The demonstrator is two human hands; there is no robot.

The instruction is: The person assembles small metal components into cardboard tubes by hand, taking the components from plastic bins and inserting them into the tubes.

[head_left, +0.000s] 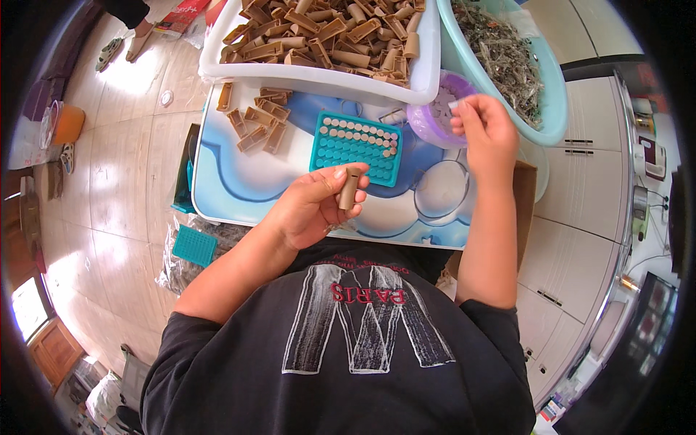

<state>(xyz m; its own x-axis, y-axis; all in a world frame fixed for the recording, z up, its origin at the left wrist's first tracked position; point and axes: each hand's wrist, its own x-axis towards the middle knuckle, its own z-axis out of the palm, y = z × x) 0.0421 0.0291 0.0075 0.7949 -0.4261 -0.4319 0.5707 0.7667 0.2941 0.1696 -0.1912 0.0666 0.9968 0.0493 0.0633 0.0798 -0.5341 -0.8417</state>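
Observation:
My left hand [319, 199] is closed around a brown plastic tube-like piece [349, 190], held upright between thumb and fingers in front of the tray. Raised by the rim of a purple round bowl [420, 125], my right hand [482, 127] pinches a small white piece [454, 105], too small to name. White bits lie in that bowl. Between the hands sits a teal tray [355, 161] of round cells; small pale discs fill its upper rows and part of its right side. Several brown pieces [267, 116] lie loose on the left of the blue-and-white tabletop [250, 170].
A white bin [319, 81] heaped with brown pieces stands at the far side. To its right is a light teal basin [554, 109] of clear and dark small parts. Another teal tray [194, 246] rests on a plastic bag at left. White cabinets [580, 188] line the right.

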